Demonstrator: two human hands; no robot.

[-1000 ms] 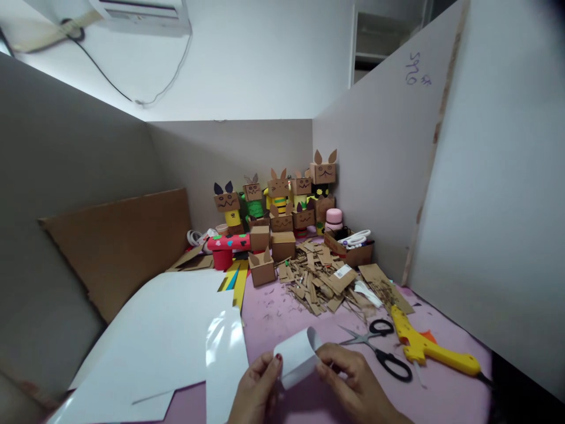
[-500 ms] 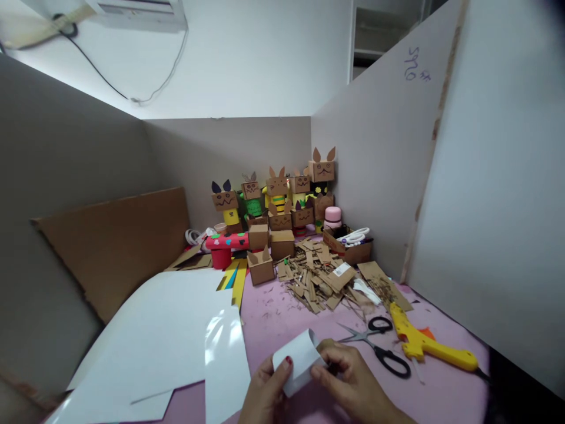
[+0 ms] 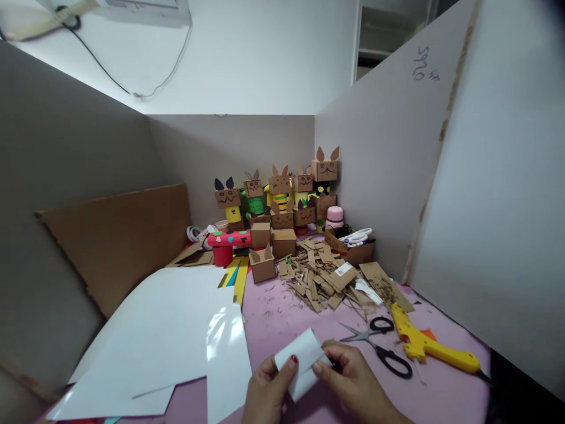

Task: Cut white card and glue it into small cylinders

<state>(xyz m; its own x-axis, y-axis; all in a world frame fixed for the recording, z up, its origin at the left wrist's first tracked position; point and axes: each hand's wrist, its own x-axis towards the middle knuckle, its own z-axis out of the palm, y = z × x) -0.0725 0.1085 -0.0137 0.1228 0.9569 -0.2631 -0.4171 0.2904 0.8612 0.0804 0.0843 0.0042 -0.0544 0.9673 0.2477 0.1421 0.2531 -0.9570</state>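
A small piece of white paper (image 3: 301, 353), bent over on itself, is held between both hands above the pink cloth. My left hand (image 3: 272, 386) grips its left side, with the thumb lying on top. At the right edge, my right hand (image 3: 351, 374) pinches the paper between thumb and fingers. A flap edge shows near the right thumb. Just right of my right hand lie open scissors (image 3: 375, 341) with black handles. Beyond them rests a yellow glue gun (image 3: 430, 344).
Large white sheets (image 3: 159, 330) cover the left side. Cardboard scraps (image 3: 315, 274) are heaped in the middle, with cardboard boxes (image 3: 263, 266) beside them. Cardboard animal figures (image 3: 280, 185) stand at the back. A box (image 3: 359, 250) holds white cords. Grey partitions (image 3: 375, 153) enclose the table.
The curled right end of the white paper is now folded down flatter, and a flap edge shows under my right thumb. The view has shifted slightly.
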